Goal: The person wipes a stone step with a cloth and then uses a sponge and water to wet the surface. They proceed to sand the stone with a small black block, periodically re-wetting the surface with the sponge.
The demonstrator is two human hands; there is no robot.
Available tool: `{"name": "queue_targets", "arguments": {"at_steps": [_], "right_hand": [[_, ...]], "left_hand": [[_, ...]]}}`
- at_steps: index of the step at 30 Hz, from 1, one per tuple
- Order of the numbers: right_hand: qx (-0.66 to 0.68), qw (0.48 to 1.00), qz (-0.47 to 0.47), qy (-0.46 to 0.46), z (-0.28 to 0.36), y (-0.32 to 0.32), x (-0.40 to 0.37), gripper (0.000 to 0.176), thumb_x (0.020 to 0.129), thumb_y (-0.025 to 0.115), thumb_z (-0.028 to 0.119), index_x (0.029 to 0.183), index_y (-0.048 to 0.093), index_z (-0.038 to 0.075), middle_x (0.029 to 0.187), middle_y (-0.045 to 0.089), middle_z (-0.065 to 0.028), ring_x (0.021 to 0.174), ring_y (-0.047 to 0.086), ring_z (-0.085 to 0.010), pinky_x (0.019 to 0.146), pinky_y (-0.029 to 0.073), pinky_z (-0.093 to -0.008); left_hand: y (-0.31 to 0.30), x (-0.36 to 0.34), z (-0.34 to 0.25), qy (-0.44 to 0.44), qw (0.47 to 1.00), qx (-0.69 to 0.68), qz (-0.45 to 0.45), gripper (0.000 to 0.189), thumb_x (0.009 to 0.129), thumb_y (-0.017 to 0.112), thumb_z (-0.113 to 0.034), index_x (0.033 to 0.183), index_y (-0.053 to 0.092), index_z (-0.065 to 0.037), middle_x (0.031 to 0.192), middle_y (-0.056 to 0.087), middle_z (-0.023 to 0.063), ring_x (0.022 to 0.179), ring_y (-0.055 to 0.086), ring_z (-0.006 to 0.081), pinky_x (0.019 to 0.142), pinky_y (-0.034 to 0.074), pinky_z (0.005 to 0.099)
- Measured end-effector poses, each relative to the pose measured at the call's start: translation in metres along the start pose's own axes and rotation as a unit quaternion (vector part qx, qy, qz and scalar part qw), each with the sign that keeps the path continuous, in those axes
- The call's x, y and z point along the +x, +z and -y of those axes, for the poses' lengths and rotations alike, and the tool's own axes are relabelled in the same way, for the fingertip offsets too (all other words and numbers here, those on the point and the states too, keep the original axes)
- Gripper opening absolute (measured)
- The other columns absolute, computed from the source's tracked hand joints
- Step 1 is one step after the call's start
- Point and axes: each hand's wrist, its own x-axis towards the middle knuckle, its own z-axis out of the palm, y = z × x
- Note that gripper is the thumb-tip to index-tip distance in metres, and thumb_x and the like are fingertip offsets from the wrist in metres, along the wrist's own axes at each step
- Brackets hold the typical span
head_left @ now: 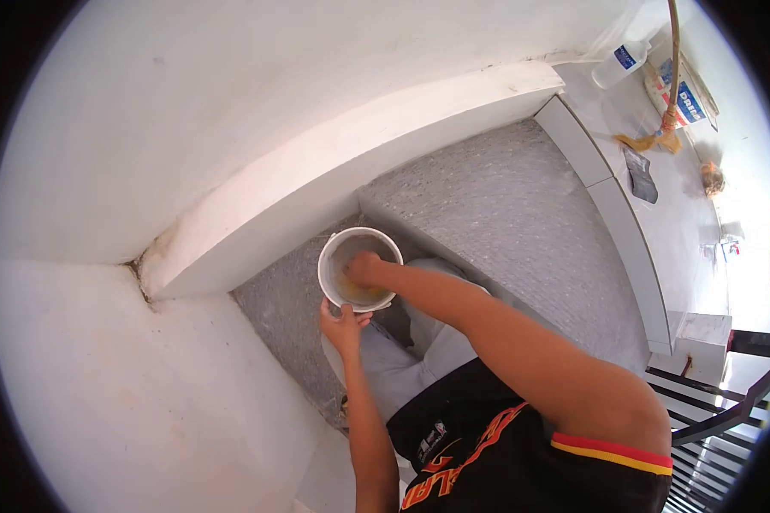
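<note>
A white bucket (pixel 325 272) stands between my knees, its mouth facing up. The fingers of my left hand (pixel 344 328) are bent around its near rim and side, gripping it. Deep inside the bucket, my right hand (pixel 364 268) is closed with its fingers pointing down. Just below those fingers shows a yellowish patch, and I cannot tell whether it is a sponge or murky liquid. The bucket's wall and my own fist hide the rest of the contents.
Grey speckled steps (pixel 505 205) rise at the right, beside a white wall ledge (pixel 351 128). On the upper landing are a clear bottle (pixel 620 64), a labelled paint bucket (pixel 689 103), a broom (pixel 659 139) and a dark flat packet (pixel 640 175). Black metal railings (pixel 710 419) stand at the lower right.
</note>
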Motion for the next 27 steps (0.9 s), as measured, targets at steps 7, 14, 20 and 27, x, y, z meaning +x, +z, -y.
{"name": "queue_targets", "arguments": {"at_steps": [7,14,20,27], "right_hand": [[-0.032,0.999,0.02,-0.004,0.004,0.007,0.002,0.015,0.074,0.061,0.014,0.085,0.071,0.009,0.089,0.069,-0.01,0.084,0.067,-0.0259,0.073,0.053,-0.0393],[0.011,1.0,-0.001,0.008,0.005,-0.045,-0.023,0.015,0.072,0.06,0.015,0.082,0.07,0.008,0.085,0.069,-0.011,0.078,0.068,-0.0263,0.064,0.054,-0.0359],[0.115,0.989,-0.091,-0.025,-0.002,-0.047,-0.027,0.017,0.074,0.057,0.018,0.079,0.069,0.006,0.081,0.067,-0.0142,0.072,0.068,-0.0297,0.061,0.054,-0.0411],[0.3,0.937,-0.174,0.037,-0.024,-0.065,-0.038,0.023,0.072,0.056,0.012,0.089,0.069,0.005,0.081,0.066,-0.019,0.074,0.066,-0.0321,0.067,0.053,-0.0405]], "left_hand": [[-0.01,0.015,0.026,0.031,0.958,0.283,-0.035,0.051,0.083,0.052,-0.011,0.129,0.034,0.0,0.1,0.06,0.0192,0.084,0.066,0.0283,0.064,0.057,0.0358],[0.003,0.02,0.019,-0.119,0.986,-0.087,0.077,0.054,0.077,0.047,-0.002,0.129,0.033,-0.002,0.115,0.051,0.0201,0.088,0.064,0.0327,0.07,0.059,0.0396],[0.021,0.017,0.003,-0.094,0.989,-0.11,0.043,0.05,0.077,0.046,-0.005,0.125,0.033,0.005,0.111,0.052,0.0238,0.089,0.063,0.0355,0.074,0.058,0.0418],[0.041,0.035,0.014,-0.118,0.986,-0.109,0.038,0.054,0.077,0.05,-0.009,0.126,0.032,0.005,0.112,0.052,0.0236,0.092,0.062,0.035,0.08,0.055,0.043]]}}
